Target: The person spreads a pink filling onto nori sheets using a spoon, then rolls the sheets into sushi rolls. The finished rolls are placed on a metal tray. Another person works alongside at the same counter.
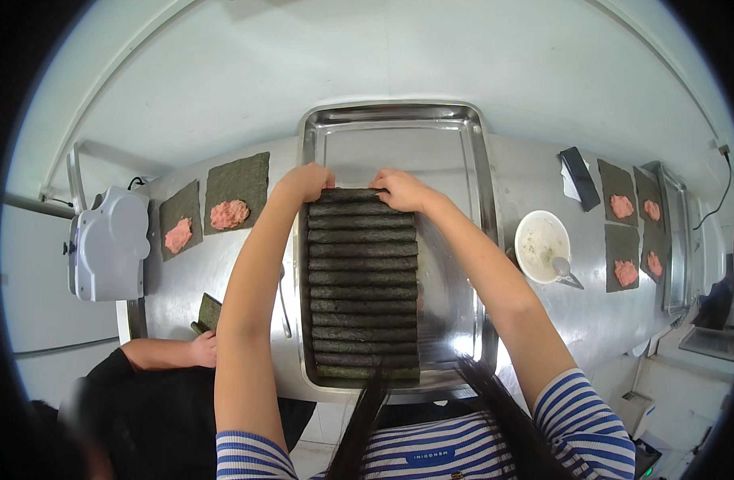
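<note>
Dark green seaweed rolls [362,280] lie side by side in a column along the left half of a shallow steel tray [490,240]. At the far end of the column is one more seaweed roll [352,194], lying crosswise like the others. My left hand [309,182] grips its left end, with the fingers bent and partly hidden behind the hand. On its right end my right hand [399,190] closes with thumb and fingers. This roll lies right against the row nearest to it.
Seaweed sheets topped with pink minced filling [229,214] lie at left, and more sheets with filling [621,206] at right. A white bowl [541,246] with a spoon stands right of the tray. A co-worker's hand [204,350] holds seaweed at lower left. A grey-white machine [111,248] stands far left.
</note>
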`<move>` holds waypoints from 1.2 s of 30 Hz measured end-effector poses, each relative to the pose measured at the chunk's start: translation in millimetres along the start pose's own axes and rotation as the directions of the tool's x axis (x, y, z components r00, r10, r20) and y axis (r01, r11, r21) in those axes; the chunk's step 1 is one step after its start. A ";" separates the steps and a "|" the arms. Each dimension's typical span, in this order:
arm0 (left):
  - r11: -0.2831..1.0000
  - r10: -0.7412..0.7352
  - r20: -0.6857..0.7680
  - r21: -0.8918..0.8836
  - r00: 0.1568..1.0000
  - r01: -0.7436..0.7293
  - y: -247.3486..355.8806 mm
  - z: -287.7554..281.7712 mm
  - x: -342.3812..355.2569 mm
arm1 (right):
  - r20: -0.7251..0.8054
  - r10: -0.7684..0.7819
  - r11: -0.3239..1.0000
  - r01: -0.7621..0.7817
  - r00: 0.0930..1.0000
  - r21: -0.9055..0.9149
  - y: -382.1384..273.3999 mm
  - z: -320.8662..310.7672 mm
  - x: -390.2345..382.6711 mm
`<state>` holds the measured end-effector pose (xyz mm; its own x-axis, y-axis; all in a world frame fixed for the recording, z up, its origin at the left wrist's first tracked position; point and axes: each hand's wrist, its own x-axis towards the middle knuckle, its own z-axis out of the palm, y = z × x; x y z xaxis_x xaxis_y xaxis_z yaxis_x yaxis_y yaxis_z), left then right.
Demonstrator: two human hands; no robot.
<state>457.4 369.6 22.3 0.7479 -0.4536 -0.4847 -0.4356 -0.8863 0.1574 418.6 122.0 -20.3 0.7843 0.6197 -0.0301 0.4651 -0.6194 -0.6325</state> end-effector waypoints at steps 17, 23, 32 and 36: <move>0.999 -0.011 -0.058 0.038 0.998 0.013 10.0 -2.9 -10.6 | 0.137 0.159 0.980 -0.174 0.978 0.100 26.8 -35.3 -23.4; 0.990 -0.078 -0.037 0.118 0.996 0.082 16.5 -5.1 -4.7 | 0.008 0.096 0.994 -0.096 0.995 0.050 9.2 -42.7 -13.8; 0.967 -0.055 -0.122 0.242 0.991 0.083 14.5 3.4 -6.5 | -0.011 0.140 0.990 -0.140 0.990 0.005 5.0 -18.2 -33.9; 0.970 -0.049 -0.100 0.233 0.994 0.072 15.5 2.2 -3.9 | -0.044 0.134 0.991 -0.134 0.990 -0.016 10.5 -13.7 -42.1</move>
<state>446.7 357.9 24.7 0.8149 -0.4165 -0.4030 -0.4857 -0.8702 -0.0827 396.1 82.8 -15.1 0.8568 0.5093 -0.0800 0.3619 -0.7046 -0.6104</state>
